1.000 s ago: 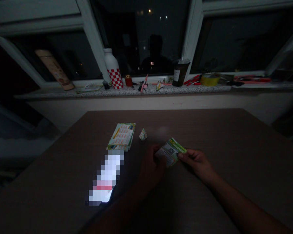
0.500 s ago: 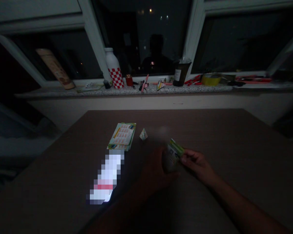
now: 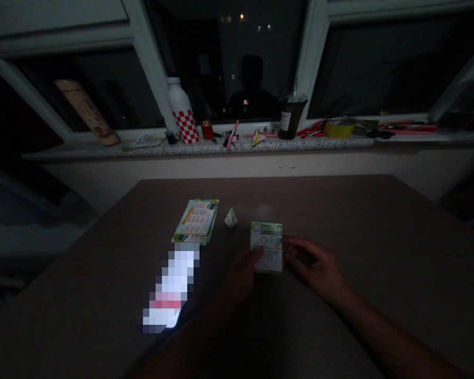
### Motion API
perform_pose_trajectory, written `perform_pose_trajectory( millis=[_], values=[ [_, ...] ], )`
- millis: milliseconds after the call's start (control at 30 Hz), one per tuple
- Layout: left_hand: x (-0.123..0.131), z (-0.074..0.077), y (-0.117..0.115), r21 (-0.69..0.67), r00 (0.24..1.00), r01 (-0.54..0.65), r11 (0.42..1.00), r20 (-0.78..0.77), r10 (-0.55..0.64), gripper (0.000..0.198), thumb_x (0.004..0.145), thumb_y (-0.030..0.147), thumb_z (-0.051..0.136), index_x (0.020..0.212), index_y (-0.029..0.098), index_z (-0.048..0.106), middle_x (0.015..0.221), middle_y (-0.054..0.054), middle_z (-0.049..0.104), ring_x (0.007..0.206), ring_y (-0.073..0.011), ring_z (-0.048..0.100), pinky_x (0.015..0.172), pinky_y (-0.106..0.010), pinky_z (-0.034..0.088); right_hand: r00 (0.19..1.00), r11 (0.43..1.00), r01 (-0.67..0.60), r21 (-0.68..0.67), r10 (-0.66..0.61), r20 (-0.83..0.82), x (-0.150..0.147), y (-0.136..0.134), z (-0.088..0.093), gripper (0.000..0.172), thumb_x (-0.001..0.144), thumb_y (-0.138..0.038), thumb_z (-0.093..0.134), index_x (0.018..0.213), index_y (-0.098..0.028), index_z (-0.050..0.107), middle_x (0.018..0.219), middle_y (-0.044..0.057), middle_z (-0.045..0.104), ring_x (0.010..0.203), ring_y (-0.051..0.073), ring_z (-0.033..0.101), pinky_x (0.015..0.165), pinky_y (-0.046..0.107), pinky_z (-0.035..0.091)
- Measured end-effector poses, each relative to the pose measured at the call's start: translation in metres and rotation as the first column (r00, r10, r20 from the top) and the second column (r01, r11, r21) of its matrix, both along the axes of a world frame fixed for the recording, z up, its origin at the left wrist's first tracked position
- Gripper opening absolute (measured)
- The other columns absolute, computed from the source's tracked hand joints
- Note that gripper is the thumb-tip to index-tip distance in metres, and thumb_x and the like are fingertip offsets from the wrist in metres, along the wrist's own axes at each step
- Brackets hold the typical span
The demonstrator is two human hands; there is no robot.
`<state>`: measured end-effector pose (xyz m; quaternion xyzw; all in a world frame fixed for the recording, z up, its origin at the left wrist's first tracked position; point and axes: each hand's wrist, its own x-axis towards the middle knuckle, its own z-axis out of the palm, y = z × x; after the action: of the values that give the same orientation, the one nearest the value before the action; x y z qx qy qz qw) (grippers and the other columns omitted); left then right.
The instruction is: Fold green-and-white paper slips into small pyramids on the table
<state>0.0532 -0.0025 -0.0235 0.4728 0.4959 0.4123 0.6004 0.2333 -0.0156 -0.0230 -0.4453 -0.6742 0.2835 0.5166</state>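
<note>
A folded printed leaflet [image 3: 269, 245], green along its top and pale below, faces me over the middle of the table. My left hand [image 3: 242, 271] grips its lower left side, thumb across the front and the other fingers mostly hidden. At the right edge of the leaflet is my right hand [image 3: 318, 266], fingers bent, with the index fingertip and thumb apart. A small folded paper pyramid [image 3: 231, 217] stands on the table to the left of the leaflet. Farther left lies a stack of printed leaflets [image 3: 197, 218].
A lit phone [image 3: 174, 284], its screen blurred out, lies on the dark table [image 3: 359, 210] below the stack. Along the windowsill [image 3: 150, 150] stand a checked white bottle [image 3: 184, 116], a dark cup [image 3: 290, 121], a red jar [image 3: 207, 130] and a yellow roll [image 3: 338, 129].
The leaflet has turned from a slant to flat facing me and shifted slightly left. My left hand has closed on its left side; my right fingers have loosened from their pinch.
</note>
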Motion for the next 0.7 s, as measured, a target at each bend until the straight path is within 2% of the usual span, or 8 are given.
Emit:
perform_pose_trajectory(
  millis=[200,300,367,500,600,700],
  values=[
    [0.002,0.000,0.002,-0.024,0.998,0.066,0.998,0.022,-0.065,0.024,0.085,0.031,0.050,0.084,0.017,0.069,0.087,-0.006,0.073,0.082,-0.0218,0.068,0.072,-0.034,0.054,0.991,0.990,-0.072,0.119,0.058,0.118,0.002,-0.004,0.005,0.028,0.078,-0.020,0.063,0.105,-0.024,0.065,0.104,0.009,0.067,0.087,0.020,0.066,0.073,0.032,0.055],
    [0.002,0.003,-0.001,-0.027,0.995,0.091,0.996,0.036,-0.090,0.023,0.083,0.033,0.053,0.082,0.016,0.069,0.085,-0.006,0.073,0.080,-0.0221,0.068,0.069,-0.034,0.054,0.990,0.989,-0.069,0.133,0.052,0.131,0.004,-0.004,0.005,0.024,0.076,-0.021,0.066,0.099,-0.024,0.068,0.106,0.008,0.067,0.094,0.022,0.065,0.076,0.033,0.055],
    [0.002,0.006,-0.001,-0.016,0.990,0.126,0.992,0.072,-0.124,0.026,0.084,0.036,0.051,0.087,0.016,0.068,0.088,-0.007,0.072,0.081,-0.0224,0.067,0.068,-0.034,0.054,0.994,0.989,-0.055,0.136,0.040,0.105,0.005,-0.004,0.005,0.017,0.076,-0.022,0.067,0.093,-0.024,0.069,0.103,0.008,0.068,0.093,0.022,0.066,0.077,0.033,0.055],
    [-0.001,0.011,0.003,0.129,0.991,0.115,0.985,0.054,-0.123,0.031,0.084,0.035,0.050,0.106,0.016,0.061,0.101,-0.007,0.068,0.092,-0.0220,0.064,0.079,-0.034,0.051,0.999,0.992,-0.009,0.126,0.005,0.036,0.004,-0.004,0.007,0.004,0.079,-0.024,0.065,0.080,-0.023,0.068,0.096,0.007,0.069,0.087,0.021,0.067,0.077,0.033,0.055],
    [-0.007,0.015,0.004,0.259,0.997,0.074,0.963,-0.040,-0.066,0.032,0.083,0.036,0.052,0.106,0.016,0.060,0.105,-0.007,0.066,0.099,-0.0218,0.061,0.086,-0.035,0.048,0.998,0.995,-0.060,0.085,0.057,0.037,0.003,-0.005,0.010,0.007,0.082,-0.023,0.062,0.076,-0.021,0.066,0.091,0.006,0.070,0.084,0.019,0.067,0.075,0.032,0.054],
    [-0.010,0.017,0.002,0.301,0.989,0.140,0.943,-0.079,-0.122,0.031,0.082,0.037,0.055,0.103,0.016,0.062,0.103,-0.008,0.067,0.097,-0.0220,0.061,0.086,-0.035,0.048,0.989,0.988,-0.139,0.067,0.135,0.052,0.001,-0.006,0.012,0.010,0.081,-0.021,0.062,0.072,-0.021,0.063,0.084,0.004,0.070,0.078,0.018,0.067,0.071,0.030,0.053]
  ],
)
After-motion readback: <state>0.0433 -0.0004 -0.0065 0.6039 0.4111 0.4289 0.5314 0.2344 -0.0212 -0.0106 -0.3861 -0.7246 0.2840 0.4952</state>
